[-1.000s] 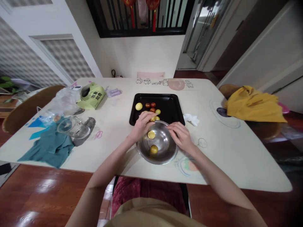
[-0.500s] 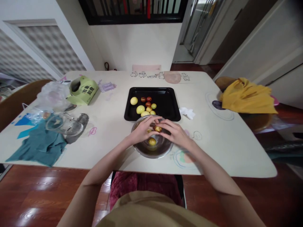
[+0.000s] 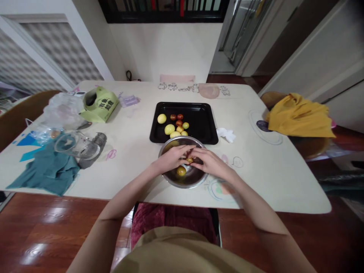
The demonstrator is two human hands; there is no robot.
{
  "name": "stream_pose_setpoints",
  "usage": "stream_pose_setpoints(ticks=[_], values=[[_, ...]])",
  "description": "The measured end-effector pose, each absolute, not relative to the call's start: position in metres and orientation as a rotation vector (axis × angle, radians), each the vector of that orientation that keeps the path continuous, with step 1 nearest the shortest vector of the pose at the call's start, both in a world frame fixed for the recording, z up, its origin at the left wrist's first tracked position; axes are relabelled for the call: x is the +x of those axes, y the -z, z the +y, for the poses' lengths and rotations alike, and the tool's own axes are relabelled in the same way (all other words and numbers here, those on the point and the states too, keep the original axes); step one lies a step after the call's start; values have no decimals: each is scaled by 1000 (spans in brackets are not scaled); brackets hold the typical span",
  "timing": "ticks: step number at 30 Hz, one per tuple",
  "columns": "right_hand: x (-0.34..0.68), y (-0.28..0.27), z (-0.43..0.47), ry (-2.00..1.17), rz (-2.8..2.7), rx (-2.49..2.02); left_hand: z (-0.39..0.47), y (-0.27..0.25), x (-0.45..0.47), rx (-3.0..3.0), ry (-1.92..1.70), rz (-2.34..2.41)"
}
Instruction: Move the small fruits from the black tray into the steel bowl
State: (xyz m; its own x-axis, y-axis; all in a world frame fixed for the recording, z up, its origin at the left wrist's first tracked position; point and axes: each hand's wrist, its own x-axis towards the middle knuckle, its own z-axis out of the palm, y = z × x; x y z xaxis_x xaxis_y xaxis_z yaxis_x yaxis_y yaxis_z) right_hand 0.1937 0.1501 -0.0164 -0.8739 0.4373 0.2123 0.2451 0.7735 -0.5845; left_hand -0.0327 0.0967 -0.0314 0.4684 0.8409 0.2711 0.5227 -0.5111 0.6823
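The big pale worktop is the same as a moment ago. On it is the black tray, and it looks the same too. Next is the shiny steel bowl, close to the person, right by the tray's near edge.

The hands are what changed. One second ago, the left hand was by the fruit at the tray's edge, and the right hand was at the bowl's rim. Half a second ago they met over the bowl. Now their fingers curl in more and hide more of what they hold. Both hands grip one little spotted fruit with their fingertips, over the middle of the bowl. I think this means the reaching is done and the finger work is going on. I can't tell if the fruit is whole or broken.

A brown-yellow fruit sits in the bowl, just below the hands. A pale yellow piece showed in there one second ago, but I can't make it out now.

The tray fruits, yellow and red, have stayed put on the tray's left side.
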Motion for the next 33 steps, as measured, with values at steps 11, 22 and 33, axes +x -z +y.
stream_pose_setpoints(ticks=[11,22,33], values=[[195,30,165,-717,-2223,-465,108,14,-52,2263,-1177,1264],[193,47,173,-941,-2043,-588,121,27,-68,2068,-1262,1297],[191,42,194,-836,-2036,-747,114,24,-64,2052,-1248,1334]])
